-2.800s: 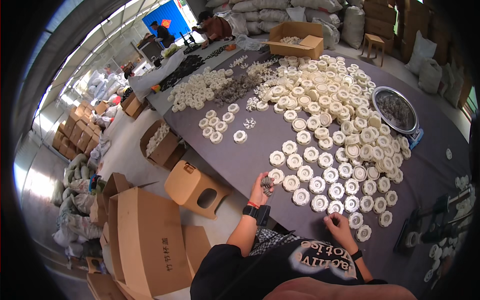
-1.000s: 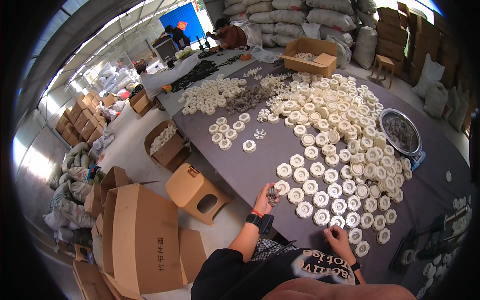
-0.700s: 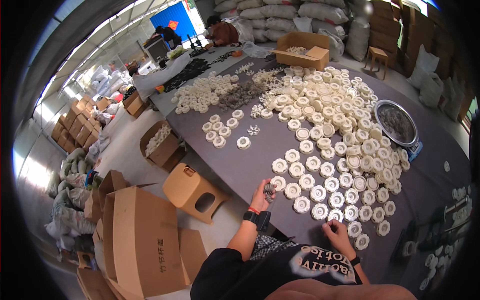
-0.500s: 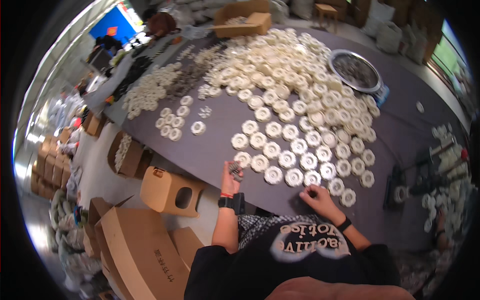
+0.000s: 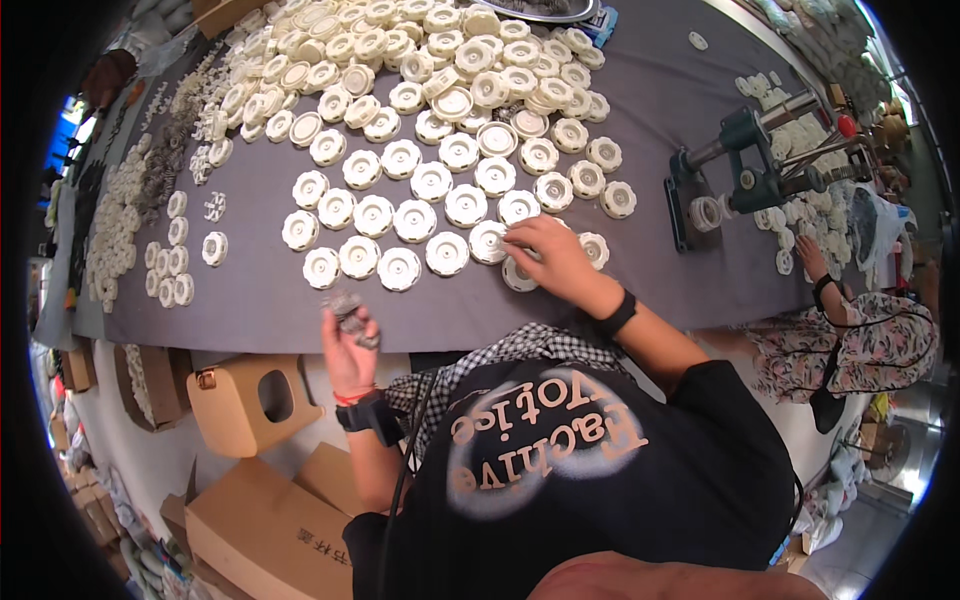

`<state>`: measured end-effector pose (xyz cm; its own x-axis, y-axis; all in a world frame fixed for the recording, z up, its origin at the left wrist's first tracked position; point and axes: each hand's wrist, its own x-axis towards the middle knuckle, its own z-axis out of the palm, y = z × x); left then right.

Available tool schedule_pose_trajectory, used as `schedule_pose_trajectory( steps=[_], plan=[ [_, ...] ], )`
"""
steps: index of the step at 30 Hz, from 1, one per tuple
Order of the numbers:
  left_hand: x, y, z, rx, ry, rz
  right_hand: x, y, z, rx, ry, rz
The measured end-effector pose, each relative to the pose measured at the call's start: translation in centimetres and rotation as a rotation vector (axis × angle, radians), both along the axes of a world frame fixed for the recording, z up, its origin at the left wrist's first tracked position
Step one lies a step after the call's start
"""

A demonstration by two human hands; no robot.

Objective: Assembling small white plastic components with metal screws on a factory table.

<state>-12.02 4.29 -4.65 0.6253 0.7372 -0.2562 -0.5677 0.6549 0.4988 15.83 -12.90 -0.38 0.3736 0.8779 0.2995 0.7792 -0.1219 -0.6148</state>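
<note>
My left hand is cupped palm up just off the table's near edge, its fingers curled around a clump of what look like small metal springs. On the table, white scalloped round caps lie in loose rows in front of me, several with a small mark or part at the centre. My right hand reaches over the right end of the nearest rows, fingers bent together with the tips at one cap. It partly covers another cap. Whatever is between its fingertips is hidden.
A heap of caps fills the back, beside a metal basin. A green hand press stands at the right, where a co-worker's hand rests near white parts. To the left are a tan stool and a cardboard box.
The view has swung toward the right, bringing in the press and the co-worker. My right hand has gone from the table's near edge onto the caps. My left hand keeps its clump.
</note>
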Motion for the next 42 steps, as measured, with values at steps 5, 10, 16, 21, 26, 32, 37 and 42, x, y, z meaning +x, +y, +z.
schedule_pose_trajectory(
  steps=[5, 10, 16, 21, 26, 32, 37, 42],
  plan=[
    [3.8, -4.1, 1.6, 0.063, 0.111, -0.183, -0.7, 2.0, -1.7, -0.154, -0.293, 0.121],
    [5.2, -5.3, 3.0, 0.286, 0.181, -0.327, -2.3, 1.7, 1.5, -0.040, -0.100, 0.041],
    [7.9, -6.8, 4.0, 0.574, 0.363, -0.352, -4.6, 0.6, 3.1, -0.269, 1.042, 0.118],
    [8.2, -6.3, 1.5, 0.169, 0.357, -0.445, -4.0, -0.6, 2.9, 0.131, 0.276, 0.303],
    [8.7, -6.1, 2.9, 0.118, 0.346, -0.499, -3.3, -1.6, 2.0, -0.020, 0.616, 0.108],
    [9.4, -7.6, 3.8, 0.514, 0.537, -0.541, -3.1, -0.6, 1.9, -0.163, 1.261, -0.005],
    [9.3, -8.2, 3.3, 0.743, 0.575, -0.567, -3.4, -0.4, 1.5, -0.290, 0.798, 0.200],
    [8.1, -6.1, 4.2, 0.220, 0.367, -0.764, -2.0, -1.4, 1.8, -0.018, 0.618, 0.031]
  ],
)
